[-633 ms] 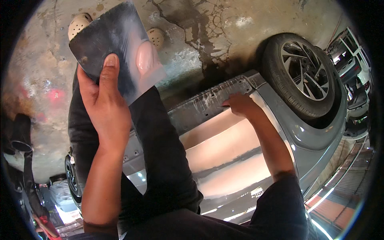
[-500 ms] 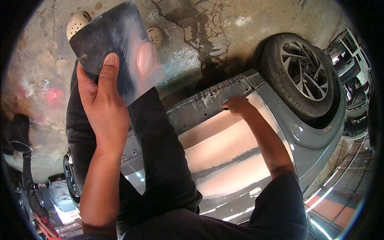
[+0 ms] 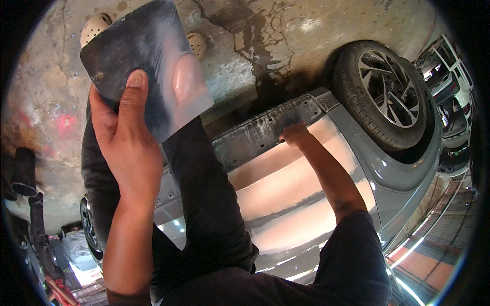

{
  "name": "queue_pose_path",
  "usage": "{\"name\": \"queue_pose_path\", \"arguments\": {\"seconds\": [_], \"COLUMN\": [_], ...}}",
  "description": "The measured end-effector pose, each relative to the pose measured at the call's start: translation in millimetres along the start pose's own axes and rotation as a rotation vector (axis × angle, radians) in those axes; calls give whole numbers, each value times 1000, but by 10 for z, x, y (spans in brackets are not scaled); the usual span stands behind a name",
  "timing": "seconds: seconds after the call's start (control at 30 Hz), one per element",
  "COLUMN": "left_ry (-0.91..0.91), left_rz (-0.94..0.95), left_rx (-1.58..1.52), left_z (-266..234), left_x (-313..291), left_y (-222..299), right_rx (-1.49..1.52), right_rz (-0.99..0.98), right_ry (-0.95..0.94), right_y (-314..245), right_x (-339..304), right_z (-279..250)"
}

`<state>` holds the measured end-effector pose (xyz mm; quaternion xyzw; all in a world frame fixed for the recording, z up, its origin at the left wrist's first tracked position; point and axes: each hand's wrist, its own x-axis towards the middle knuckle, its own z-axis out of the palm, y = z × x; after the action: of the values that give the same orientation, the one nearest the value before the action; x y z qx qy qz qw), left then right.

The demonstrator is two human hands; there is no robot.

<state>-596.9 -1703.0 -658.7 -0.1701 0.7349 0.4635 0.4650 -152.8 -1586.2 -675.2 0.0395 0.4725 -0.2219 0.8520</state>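
My left hand (image 3: 130, 137) holds a flat dark board (image 3: 127, 43) by its near edge, thumb on top and the other fingers hidden beneath. On the board's right side sits a smooth mound of pink body filler (image 3: 186, 76), with paler filler smeared around it. My right hand (image 3: 296, 136) is closed at the lower edge of a grey car's door panel (image 3: 286, 204). Whatever its fingers grip is hidden; only a small dark edge shows by the fingertips. Broad bands of peach-coloured filler cover the panel, with a dark grey strip between them.
A dark, scuffed sill (image 3: 265, 125) runs along the car's bottom. To the right stands a wheel (image 3: 380, 94) with a spoked rim. Beige perforated shoes (image 3: 93, 28) rest on the cracked concrete floor (image 3: 229, 56). My dark-trousered leg (image 3: 199, 173) is between the board and the panel.
My right hand has slid slightly left along the panel's lower edge, its forearm moving left too. The board in my left hand has shifted a little left and down.
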Motion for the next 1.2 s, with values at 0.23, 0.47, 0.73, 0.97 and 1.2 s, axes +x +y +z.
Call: {"name": "queue_pose_path", "arguments": {"seconds": [0.23,0.47,0.73,0.97,1.2], "left_ry": [-36,-21,-33,-133,-119], "left_rz": [1,25,20,69,23], "left_rx": [63,71,145,262,269], "left_z": [0,12,-44,-48,-22], "left_x": [-34,30,8,19,8], "left_y": [-44,-20,-13,-13,-2], "right_rx": [56,51,-16,5,8], "right_rz": [13,26,-23,1,-26], "right_ry": [-16,74,49,42,90], "right_y": [-7,30,-139,-302,-392], "right_x": [160,-40,22,169,23], "right_z": [190,335,190,254,338]}}
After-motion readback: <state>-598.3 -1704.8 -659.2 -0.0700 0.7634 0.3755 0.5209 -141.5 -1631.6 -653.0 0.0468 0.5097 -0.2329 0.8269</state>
